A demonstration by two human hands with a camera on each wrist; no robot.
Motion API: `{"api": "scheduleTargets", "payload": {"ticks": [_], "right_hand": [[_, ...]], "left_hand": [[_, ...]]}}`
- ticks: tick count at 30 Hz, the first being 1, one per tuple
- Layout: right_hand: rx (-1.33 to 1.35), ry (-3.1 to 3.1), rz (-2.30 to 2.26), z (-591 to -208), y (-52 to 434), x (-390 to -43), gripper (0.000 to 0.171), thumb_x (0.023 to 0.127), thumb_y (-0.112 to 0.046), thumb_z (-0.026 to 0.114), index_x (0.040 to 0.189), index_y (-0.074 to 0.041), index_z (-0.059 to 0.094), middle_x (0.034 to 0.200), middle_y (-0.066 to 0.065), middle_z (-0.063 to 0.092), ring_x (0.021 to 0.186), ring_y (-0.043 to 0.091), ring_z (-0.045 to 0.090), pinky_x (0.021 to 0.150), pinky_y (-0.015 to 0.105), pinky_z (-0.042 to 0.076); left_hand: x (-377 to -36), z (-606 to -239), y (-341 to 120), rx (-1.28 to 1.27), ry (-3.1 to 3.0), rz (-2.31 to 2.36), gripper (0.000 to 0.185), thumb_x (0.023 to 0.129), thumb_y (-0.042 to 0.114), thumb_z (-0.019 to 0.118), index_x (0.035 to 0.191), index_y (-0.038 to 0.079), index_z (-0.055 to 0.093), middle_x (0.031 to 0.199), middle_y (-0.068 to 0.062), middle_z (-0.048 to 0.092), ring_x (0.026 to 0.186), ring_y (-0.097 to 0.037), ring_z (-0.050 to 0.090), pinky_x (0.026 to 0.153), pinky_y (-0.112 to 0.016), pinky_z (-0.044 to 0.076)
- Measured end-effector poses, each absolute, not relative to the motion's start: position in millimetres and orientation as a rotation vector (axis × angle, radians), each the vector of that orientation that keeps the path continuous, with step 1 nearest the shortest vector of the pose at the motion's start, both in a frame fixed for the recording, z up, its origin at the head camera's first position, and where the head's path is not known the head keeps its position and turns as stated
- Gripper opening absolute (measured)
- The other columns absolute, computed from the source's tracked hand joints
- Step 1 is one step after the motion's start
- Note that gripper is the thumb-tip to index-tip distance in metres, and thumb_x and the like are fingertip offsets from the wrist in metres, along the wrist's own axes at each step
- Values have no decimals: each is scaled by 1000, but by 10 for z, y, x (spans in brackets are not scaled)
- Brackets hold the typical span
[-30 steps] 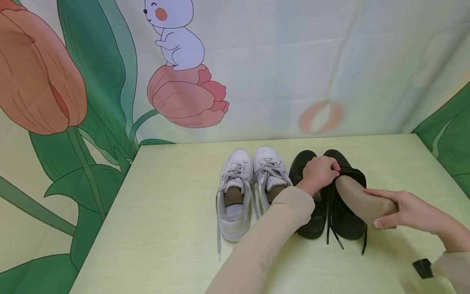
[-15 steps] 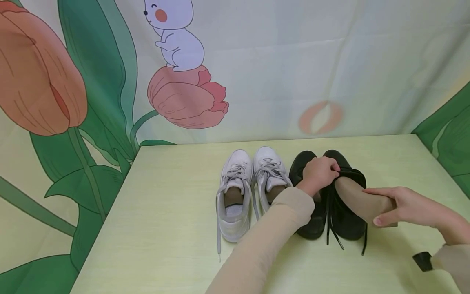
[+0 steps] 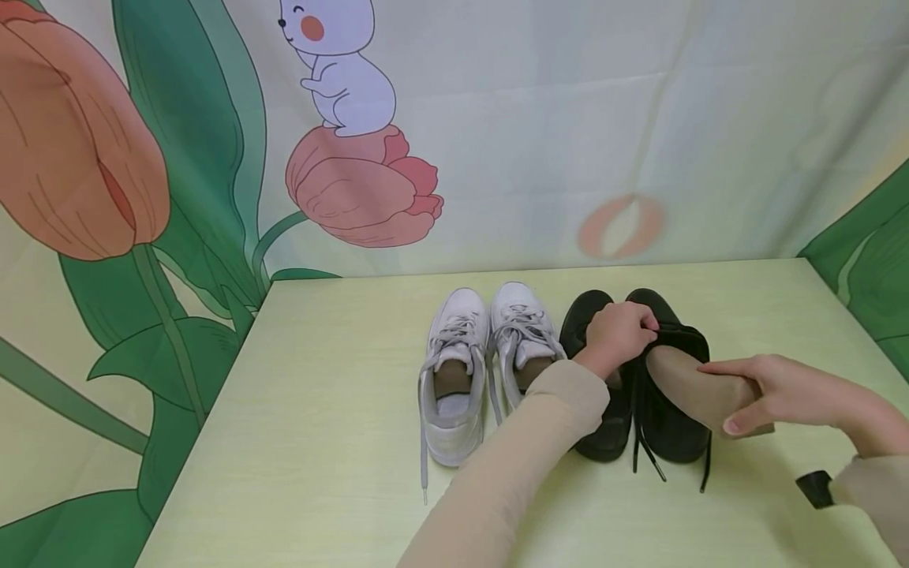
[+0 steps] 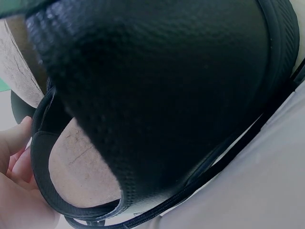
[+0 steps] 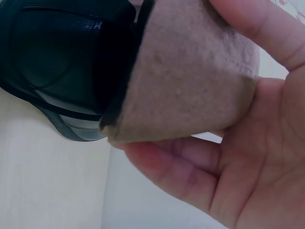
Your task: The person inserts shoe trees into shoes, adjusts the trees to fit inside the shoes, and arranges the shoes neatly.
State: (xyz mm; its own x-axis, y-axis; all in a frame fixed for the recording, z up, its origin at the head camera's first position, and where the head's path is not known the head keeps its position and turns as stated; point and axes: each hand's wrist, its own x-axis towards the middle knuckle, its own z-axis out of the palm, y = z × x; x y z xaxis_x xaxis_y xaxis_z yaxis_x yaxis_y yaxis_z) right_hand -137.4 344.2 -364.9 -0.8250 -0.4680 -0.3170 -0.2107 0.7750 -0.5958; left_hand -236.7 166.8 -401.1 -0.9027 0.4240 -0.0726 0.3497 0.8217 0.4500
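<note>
In the head view, my left hand (image 3: 616,335) pinches the raised tongue (image 3: 683,338) of the rightmost black lace-up shoe (image 3: 678,430). A beige moulded-paper shoe insert (image 3: 685,377) slants out of this shoe's opening, its front end hidden inside. My right hand (image 3: 791,390) grips the insert's outer end, thumb on the near side and fingers on the far side. The right wrist view shows the insert (image 5: 190,71) between thumb and fingers. The left wrist view has the left fingers (image 4: 16,143) at the shoe's edge. Black laces (image 3: 642,442) hang down the shoe's side.
The other black shoe (image 3: 604,442) stands close on the left, partly covered by my left hand and sleeve. Further left is a pair of white sneakers (image 3: 458,434) with brown inserts (image 3: 452,379). All stand on a pale table (image 3: 319,410) before a printed cloth (image 3: 497,158).
My right hand has risen slightly, and the insert's outer end has tipped a little up and to the right. The left hand stays on the tongue.
</note>
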Motion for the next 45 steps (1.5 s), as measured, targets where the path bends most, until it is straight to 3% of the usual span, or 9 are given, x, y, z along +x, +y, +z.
{"api": "scheduleTargets", "payload": {"ticks": [5, 15, 26, 31, 34, 37, 45], "right_hand": [[-563, 2523, -707, -3600, 3413, -1426, 75, 73, -32, 70, 127, 10, 39, 58, -10, 45, 62, -2, 41, 64, 18, 38], [-510, 2485, -697, -3540, 3384, -1449, 77, 72, -33, 69, 128, 10, 38, 50, -10, 29, 47, 1, 31, 62, 20, 33], [-484, 2510, -626, -3552, 3403, -1462, 80, 69, -39, 70, 127, 7, 41, 53, -9, 35, 66, 2, 42, 68, 20, 36], [-468, 2515, -579, -3551, 3343, -1494, 79, 66, -39, 71, 126, 6, 44, 80, -3, 58, 85, 11, 47, 73, 26, 41], [-471, 2519, -565, -3547, 3305, -1525, 77, 65, -38, 72, 124, 5, 46, 108, 9, 59, 97, 21, 51, 77, 35, 43], [-473, 2528, -567, -3545, 3288, -1554, 75, 65, -38, 72, 123, 3, 48, 117, 17, 55, 103, 28, 52, 78, 40, 44], [-449, 2538, -699, -3586, 3305, -1566, 66, 72, -35, 68, 124, -1, 47, 121, 20, 51, 106, 31, 49, 77, 42, 44]], "left_hand": [[-2379, -4028, 1671, 615, 2842, 651, 7, 84, 30, 59, 86, 33, 65, 85, 18, 61, 71, -3, 54, 53, -17, 37], [-2368, -4020, 1664, 609, 2837, 655, 6, 83, 30, 59, 85, 33, 65, 84, 19, 61, 70, -2, 54, 53, -16, 37], [-2359, -4011, 1659, 611, 2834, 660, 6, 83, 30, 59, 86, 33, 64, 85, 18, 61, 70, -2, 54, 53, -16, 37], [-2361, -4009, 1659, 605, 2836, 647, 7, 83, 31, 59, 86, 33, 64, 85, 19, 61, 70, -2, 54, 53, -16, 37], [-2367, -4009, 1659, 608, 2839, 637, 7, 83, 31, 59, 87, 33, 65, 86, 19, 61, 71, -2, 54, 54, -16, 38], [-2373, -4013, 1660, 612, 2843, 628, 8, 83, 31, 59, 88, 34, 65, 87, 19, 61, 72, -2, 55, 54, -16, 38], [-2364, -4017, 1666, 603, 2849, 625, 8, 83, 31, 59, 88, 34, 65, 87, 19, 61, 72, -3, 55, 54, -17, 38]]}}
